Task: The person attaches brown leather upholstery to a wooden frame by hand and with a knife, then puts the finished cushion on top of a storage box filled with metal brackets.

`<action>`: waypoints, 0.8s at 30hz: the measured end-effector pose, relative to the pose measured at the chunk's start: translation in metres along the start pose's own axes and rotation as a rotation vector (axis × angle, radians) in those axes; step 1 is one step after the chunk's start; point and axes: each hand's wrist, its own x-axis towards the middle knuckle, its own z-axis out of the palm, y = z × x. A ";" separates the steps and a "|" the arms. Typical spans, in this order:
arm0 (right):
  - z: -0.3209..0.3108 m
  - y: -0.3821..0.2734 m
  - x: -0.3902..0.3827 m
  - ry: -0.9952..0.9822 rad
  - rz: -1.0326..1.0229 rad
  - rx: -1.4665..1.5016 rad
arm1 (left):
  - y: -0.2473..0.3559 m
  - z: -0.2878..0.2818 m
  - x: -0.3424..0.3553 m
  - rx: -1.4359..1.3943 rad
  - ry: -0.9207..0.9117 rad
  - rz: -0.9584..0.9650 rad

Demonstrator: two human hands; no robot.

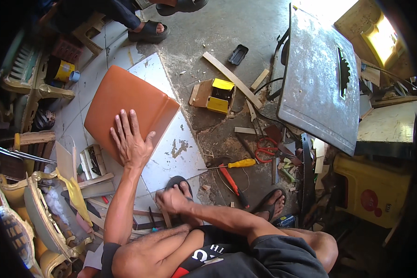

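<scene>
A brown-orange padded seat cushion (134, 99) with a seamed edge lies tilted on the white tiles. My left hand (133, 141) rests on its upper face, palm down, fingers stretched and slightly spread. Closer to me, my right hand (172, 199) is curled into a fist above my sandalled foot. Whatever those fingers may hold is hidden. To the right of that hand lie a yellow-handled screwdriver (241, 163) and a red and black hand tool (234, 185).
A table saw (319, 78) with an exposed blade stands at the right. Red-handled scissors (266, 149), a small open carton (213, 96) and a wooden strip (231, 79) litter the floor. Carved chair frames (46, 217) crowd the left. Another person's sandalled foot (149, 31) is at the far side.
</scene>
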 end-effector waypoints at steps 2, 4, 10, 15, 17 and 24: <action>0.030 0.011 -0.021 -0.304 -0.215 -0.434 | 0.002 0.001 0.002 0.001 0.004 -0.001; 0.037 0.004 -0.016 -0.435 -0.133 -0.665 | -0.004 0.002 -0.002 0.015 -0.004 -0.006; 0.047 0.050 -0.013 -1.152 -1.308 -3.513 | 0.002 0.001 0.001 -0.021 0.005 0.000; 0.069 0.055 -0.009 -1.033 -1.321 -3.422 | -0.011 -0.001 -0.001 -0.029 -0.024 -0.021; 0.070 0.056 -0.011 -1.027 -1.354 -3.392 | -0.014 -0.005 -0.004 -0.062 -0.047 -0.032; 0.059 0.056 -0.016 -0.988 -1.210 -3.442 | -0.012 -0.034 0.003 -0.076 -0.140 -0.102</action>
